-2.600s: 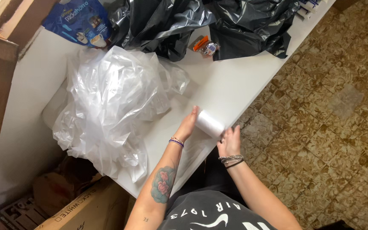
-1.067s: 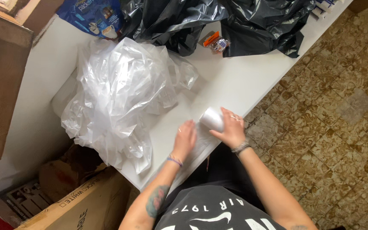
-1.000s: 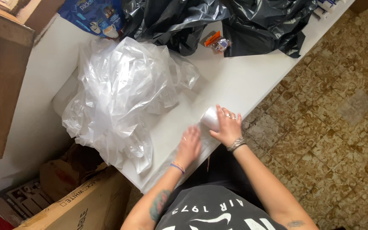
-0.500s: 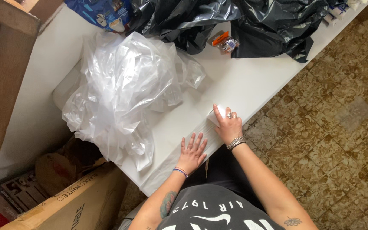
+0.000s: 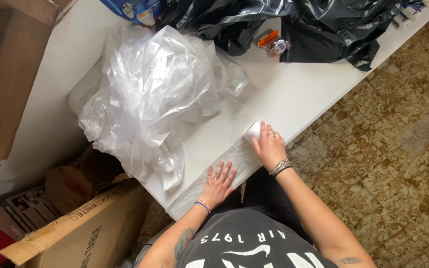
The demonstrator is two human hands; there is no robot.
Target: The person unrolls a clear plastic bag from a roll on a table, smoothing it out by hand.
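Bright, even daylight; glare on the clear plastic sheeting [image 5: 150,94]; soft shadows, sharp focus.

A white table [image 5: 304,94] is set across the view under even, soft light. The floor [image 5: 403,129], laid with worn brown patterned tiles, is seen beyond the table edge, on the side away from the fingers [image 5: 264,136]. Past the outstretched fingers, black plastic bags [image 5: 323,25] are heaped. Brown cardboard boxes [image 5: 75,233] are stacked below the table's near corner.
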